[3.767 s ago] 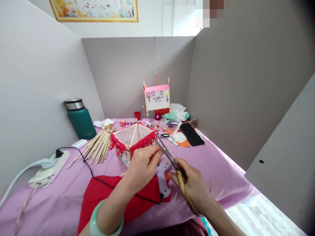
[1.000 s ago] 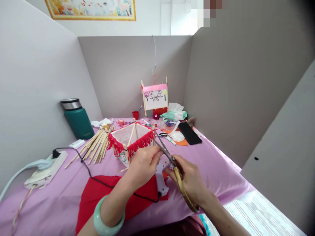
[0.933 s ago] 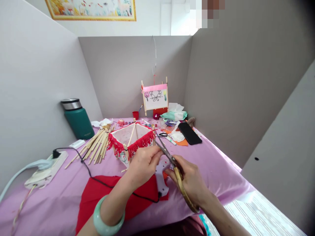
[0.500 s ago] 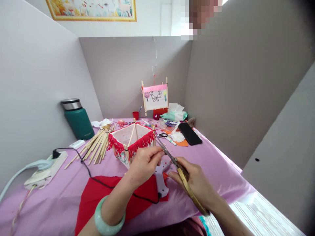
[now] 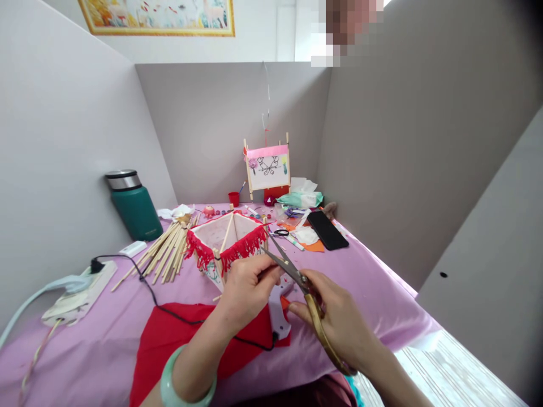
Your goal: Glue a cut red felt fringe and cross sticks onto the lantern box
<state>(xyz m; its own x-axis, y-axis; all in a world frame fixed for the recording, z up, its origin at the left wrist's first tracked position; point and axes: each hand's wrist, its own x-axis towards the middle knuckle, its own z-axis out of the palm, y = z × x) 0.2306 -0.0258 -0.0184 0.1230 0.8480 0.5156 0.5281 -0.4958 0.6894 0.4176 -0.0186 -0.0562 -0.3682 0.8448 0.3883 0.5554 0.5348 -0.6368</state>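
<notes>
My right hand (image 5: 339, 314) is closed around a pair of scissors (image 5: 319, 333) with gold-coloured handles. Their blades stand a little apart, pointing away and left, beside the fingertips of my left hand (image 5: 250, 288). That hand is pinched closed; a tiny pale tip shows near the blades, but what it holds is mostly hidden. A green bangle (image 5: 168, 376) circles my left wrist. Just beyond the left hand stands a lantern-like wooden frame (image 5: 228, 234) with white panels and red fringe. Under my hands lies a pale glue gun (image 5: 278, 316) with an orange trigger, partly covered.
Red cloth (image 5: 169, 339) lies in front, crossed by a black cord (image 5: 178, 316) from a power strip (image 5: 80, 299). Wooden sticks (image 5: 169, 251) and a green bottle (image 5: 136, 206) are left; a phone (image 5: 326, 230) and small black-handled scissors (image 5: 280, 232) right. A decorated frame (image 5: 268, 169) hangs behind.
The scissors' blades have parted from nearly together to slightly apart. My left hand has moved slightly, and the right hand's fingers have shifted on the handles.
</notes>
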